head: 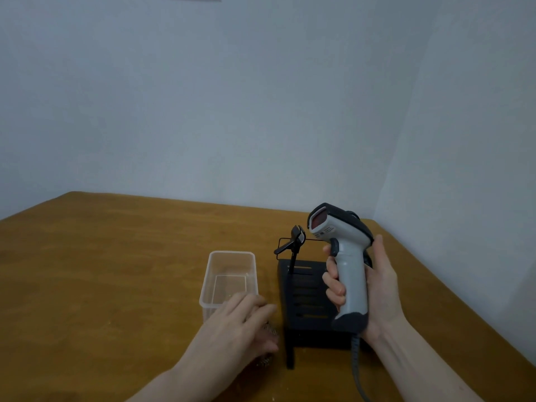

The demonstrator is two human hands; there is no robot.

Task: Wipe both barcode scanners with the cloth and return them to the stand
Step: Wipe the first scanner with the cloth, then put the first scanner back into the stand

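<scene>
1. The tabletop (116, 256) carries, furthest left, a clear plastic container (230, 278); nothing shows inside it.
2. Just in front of it the left hand (240, 323) lies palm down over a patterned cloth (268, 329), fingers bent onto it. Little of the cloth shows, so whether this grip has closed on it or merely rests there I cannot tell.
3. Next comes the black stand (304, 300), with a dark clip-like piece (294, 242) rising at its far end. A second scanner is not clearly visible.
4. Rightmost, the right hand (374, 288) wraps the handle of a grey barcode scanner (345, 256), upright above the stand, window facing left, cable (356, 367) trailing down.
5. Judgement: this is early. The scanner is off the stand, the cloth not yet on it; wiping, returning it and the other scanner appear to remain.
</scene>
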